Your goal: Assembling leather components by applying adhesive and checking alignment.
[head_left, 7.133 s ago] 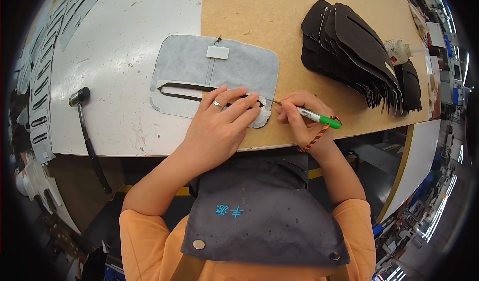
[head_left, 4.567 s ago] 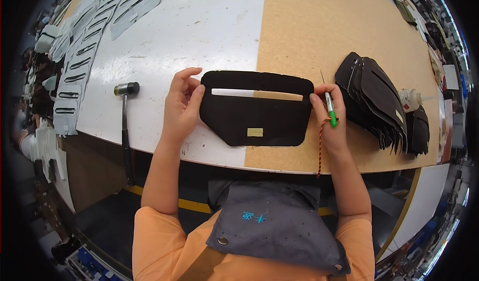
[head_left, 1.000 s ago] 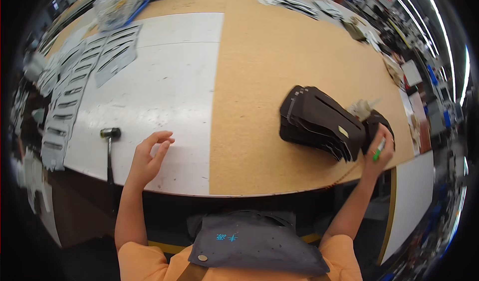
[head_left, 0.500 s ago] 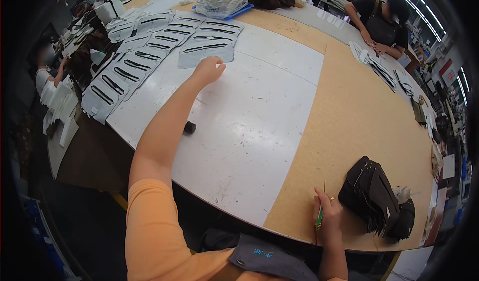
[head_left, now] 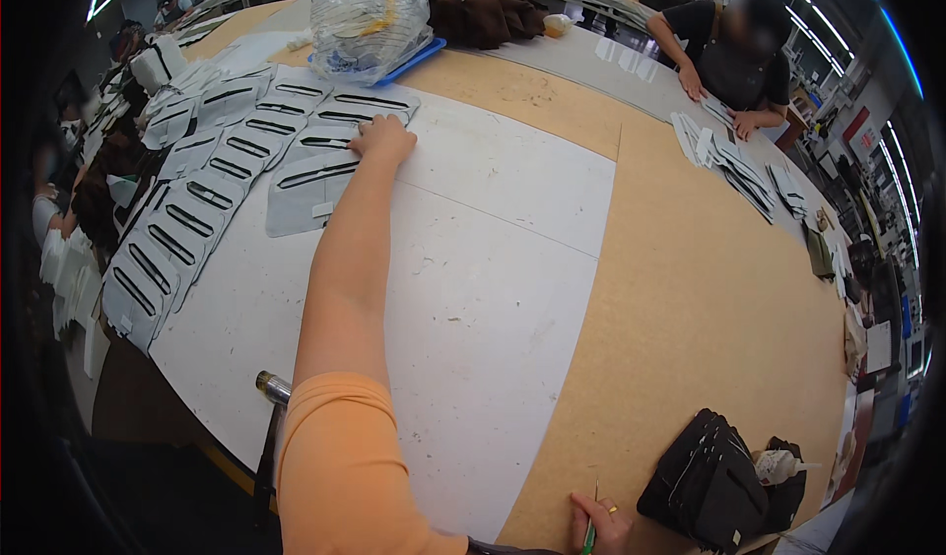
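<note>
My left hand [head_left: 382, 139] reaches far across the table and rests its fingers on the edge of a grey cut panel [head_left: 307, 189] with a dark slot in it. That panel lies at the near end of rows of several like grey panels [head_left: 202, 195]. My right hand [head_left: 601, 523] stays at the table's front edge, closed around a green pen [head_left: 589, 530] that points up. A stack of black panels [head_left: 711, 478] sits just right of that hand.
A hammer [head_left: 270, 390] pokes out from under my left arm at the front edge. A clear bag on a blue tray [head_left: 372, 25] stands behind the grey panels. Another person [head_left: 731, 55] works on small pieces at the far right of the long table [head_left: 680, 289].
My left arm has stretched further left and forward, and its hand has come down onto a grey slotted panel. My right hand keeps the green pen beside the black stack.
</note>
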The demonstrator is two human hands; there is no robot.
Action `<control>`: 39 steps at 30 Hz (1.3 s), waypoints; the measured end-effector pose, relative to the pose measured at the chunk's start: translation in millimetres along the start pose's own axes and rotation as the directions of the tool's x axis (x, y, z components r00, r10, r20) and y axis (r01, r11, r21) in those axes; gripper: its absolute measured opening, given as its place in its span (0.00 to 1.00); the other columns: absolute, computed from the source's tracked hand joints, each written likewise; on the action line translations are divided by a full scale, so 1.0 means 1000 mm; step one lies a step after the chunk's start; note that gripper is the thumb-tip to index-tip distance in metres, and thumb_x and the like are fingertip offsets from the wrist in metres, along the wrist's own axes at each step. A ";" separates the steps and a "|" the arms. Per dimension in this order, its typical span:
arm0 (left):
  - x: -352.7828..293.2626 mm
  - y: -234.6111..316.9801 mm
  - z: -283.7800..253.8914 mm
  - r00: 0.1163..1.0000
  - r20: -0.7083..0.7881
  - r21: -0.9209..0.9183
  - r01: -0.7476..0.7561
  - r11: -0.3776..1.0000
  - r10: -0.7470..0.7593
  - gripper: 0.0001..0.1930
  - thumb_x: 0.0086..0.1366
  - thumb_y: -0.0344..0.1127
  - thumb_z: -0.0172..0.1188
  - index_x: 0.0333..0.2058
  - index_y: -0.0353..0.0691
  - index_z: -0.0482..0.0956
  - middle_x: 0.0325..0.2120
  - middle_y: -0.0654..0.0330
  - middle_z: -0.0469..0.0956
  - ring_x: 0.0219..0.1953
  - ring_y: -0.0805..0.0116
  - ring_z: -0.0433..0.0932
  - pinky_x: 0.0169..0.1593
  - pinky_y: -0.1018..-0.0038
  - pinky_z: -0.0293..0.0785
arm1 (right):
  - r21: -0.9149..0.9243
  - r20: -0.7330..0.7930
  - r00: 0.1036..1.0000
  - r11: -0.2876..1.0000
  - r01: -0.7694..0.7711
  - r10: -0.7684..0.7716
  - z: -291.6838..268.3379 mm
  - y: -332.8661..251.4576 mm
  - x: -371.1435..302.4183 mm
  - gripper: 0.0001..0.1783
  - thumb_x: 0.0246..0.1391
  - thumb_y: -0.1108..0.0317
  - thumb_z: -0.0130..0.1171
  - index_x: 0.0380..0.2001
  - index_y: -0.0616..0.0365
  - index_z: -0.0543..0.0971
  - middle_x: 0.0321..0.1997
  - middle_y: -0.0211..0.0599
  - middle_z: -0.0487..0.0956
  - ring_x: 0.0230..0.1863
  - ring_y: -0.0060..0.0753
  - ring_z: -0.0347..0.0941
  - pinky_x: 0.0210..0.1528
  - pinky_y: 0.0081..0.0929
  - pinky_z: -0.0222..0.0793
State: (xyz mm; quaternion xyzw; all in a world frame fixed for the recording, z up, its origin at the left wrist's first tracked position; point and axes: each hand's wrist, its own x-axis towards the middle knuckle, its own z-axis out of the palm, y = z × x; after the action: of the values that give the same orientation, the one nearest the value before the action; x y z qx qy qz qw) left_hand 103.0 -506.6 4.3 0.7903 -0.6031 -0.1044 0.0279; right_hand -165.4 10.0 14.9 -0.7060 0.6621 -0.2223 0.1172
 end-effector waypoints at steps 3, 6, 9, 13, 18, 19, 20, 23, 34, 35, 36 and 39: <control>0.084 -0.023 0.025 0.998 -0.009 0.057 0.059 0.997 -0.058 0.26 0.60 0.44 0.53 0.55 0.41 0.67 0.58 0.53 0.61 0.59 0.47 0.61 0.56 0.47 0.61 | 0.076 0.022 0.997 0.995 -0.071 0.069 -0.003 -0.003 -0.001 0.08 0.54 0.76 0.56 0.37 0.68 0.78 0.23 0.45 0.77 0.20 0.32 0.71 0.21 0.26 0.66; 0.063 0.009 0.027 0.989 -0.090 0.190 -0.095 0.977 0.114 0.19 0.59 0.38 0.54 0.47 0.35 0.75 0.50 0.49 0.70 0.51 0.48 0.71 0.52 0.56 0.70 | 0.067 -0.040 0.997 0.996 -0.057 0.060 0.000 0.002 0.002 0.08 0.54 0.77 0.55 0.36 0.70 0.78 0.22 0.44 0.77 0.19 0.32 0.71 0.20 0.26 0.66; 0.022 0.016 0.017 0.969 -0.122 0.285 -0.171 0.943 0.213 0.17 0.59 0.32 0.54 0.46 0.32 0.75 0.48 0.49 0.71 0.49 0.48 0.73 0.48 0.61 0.75 | 0.097 -0.091 0.995 0.994 0.045 -0.036 0.011 0.014 -0.005 0.08 0.53 0.78 0.55 0.36 0.70 0.77 0.20 0.42 0.74 0.18 0.29 0.68 0.19 0.24 0.63; -0.013 -0.007 0.010 0.945 -0.149 0.301 -0.237 0.924 0.291 0.15 0.58 0.29 0.55 0.44 0.31 0.76 0.47 0.49 0.72 0.50 0.48 0.73 0.45 0.64 0.76 | 0.527 0.510 0.666 0.414 -0.742 0.545 0.009 0.025 -0.022 0.09 0.51 0.82 0.55 0.37 0.68 0.78 0.17 0.37 0.69 0.15 0.25 0.61 0.16 0.21 0.55; -0.145 -0.016 -0.008 0.814 -0.119 -0.202 -0.581 0.789 0.569 0.17 0.52 0.24 0.50 0.43 0.31 0.75 0.38 0.44 0.75 0.44 0.48 0.75 0.47 0.62 0.72 | 0.243 -0.028 0.996 0.967 -0.077 0.086 0.012 0.015 -0.013 0.10 0.50 0.84 0.54 0.37 0.65 0.79 0.19 0.37 0.70 0.18 0.26 0.63 0.19 0.22 0.56; -0.176 -0.012 -0.013 0.807 0.017 -0.424 -0.528 0.736 0.590 0.20 0.52 0.24 0.49 0.46 0.31 0.73 0.37 0.45 0.77 0.42 0.49 0.76 0.45 0.64 0.72 | 0.209 -0.115 0.993 0.978 0.013 0.011 0.014 0.015 -0.011 0.11 0.50 0.84 0.54 0.37 0.65 0.79 0.21 0.38 0.71 0.19 0.27 0.65 0.21 0.23 0.58; -0.212 -0.010 -0.021 0.745 0.084 -0.582 -0.503 0.639 0.662 0.23 0.53 0.25 0.50 0.50 0.31 0.71 0.36 0.45 0.78 0.40 0.54 0.77 0.43 0.66 0.73 | 0.216 -0.096 0.995 0.976 0.020 0.001 0.012 0.012 -0.009 0.11 0.50 0.84 0.54 0.37 0.65 0.79 0.21 0.38 0.71 0.19 0.27 0.65 0.21 0.23 0.58; -0.285 -0.019 -0.043 0.369 0.300 -0.826 -0.361 0.433 0.880 0.26 0.66 0.44 0.52 0.58 0.36 0.62 0.50 0.52 0.68 0.47 0.65 0.73 0.48 0.71 0.70 | 0.220 -0.138 0.990 0.973 0.071 -0.041 0.006 0.006 -0.006 0.12 0.51 0.84 0.54 0.39 0.64 0.79 0.24 0.40 0.74 0.24 0.30 0.70 0.25 0.26 0.63; -0.208 -0.354 -0.048 0.950 -0.220 0.153 0.260 0.954 -0.223 0.29 0.51 0.46 0.65 0.49 0.36 0.71 0.49 0.46 0.68 0.51 0.45 0.67 0.53 0.62 0.67 | 0.122 -0.142 0.989 0.991 0.054 -0.036 0.026 0.018 -0.008 0.09 0.47 0.82 0.54 0.33 0.63 0.77 0.19 0.44 0.70 0.18 0.42 0.67 0.20 0.34 0.58; -0.212 -0.368 -0.051 0.932 -0.195 0.206 0.344 0.916 -0.306 0.29 0.51 0.46 0.64 0.50 0.38 0.72 0.50 0.46 0.67 0.52 0.46 0.67 0.53 0.62 0.68 | 0.117 -0.138 0.990 0.992 0.050 -0.033 0.025 0.017 -0.008 0.09 0.47 0.82 0.54 0.33 0.63 0.77 0.19 0.44 0.70 0.18 0.42 0.67 0.20 0.34 0.58; -0.210 -0.382 -0.051 0.933 -0.190 0.205 0.341 0.917 -0.304 0.29 0.51 0.46 0.64 0.50 0.38 0.72 0.50 0.46 0.67 0.52 0.46 0.67 0.53 0.62 0.68 | 0.100 -0.139 0.990 0.994 0.042 -0.028 0.023 0.016 -0.008 0.08 0.49 0.82 0.53 0.32 0.65 0.77 0.19 0.44 0.71 0.19 0.38 0.68 0.22 0.30 0.59; -0.198 -0.406 -0.054 0.981 -0.065 0.019 0.185 0.983 -0.183 0.28 0.52 0.46 0.64 0.51 0.42 0.73 0.50 0.46 0.69 0.52 0.48 0.69 0.54 0.64 0.68 | 0.090 -0.139 0.990 0.995 0.045 -0.032 0.024 0.020 -0.008 0.07 0.50 0.83 0.51 0.33 0.67 0.77 0.21 0.45 0.72 0.22 0.36 0.70 0.24 0.27 0.62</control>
State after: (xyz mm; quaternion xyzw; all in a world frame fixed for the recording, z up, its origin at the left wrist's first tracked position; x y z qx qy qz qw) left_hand 449.1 -211.2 14.1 0.8458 -0.5275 -0.0741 0.0273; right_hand -171.7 12.6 -16.2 -0.6955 0.6437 -0.3033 0.0998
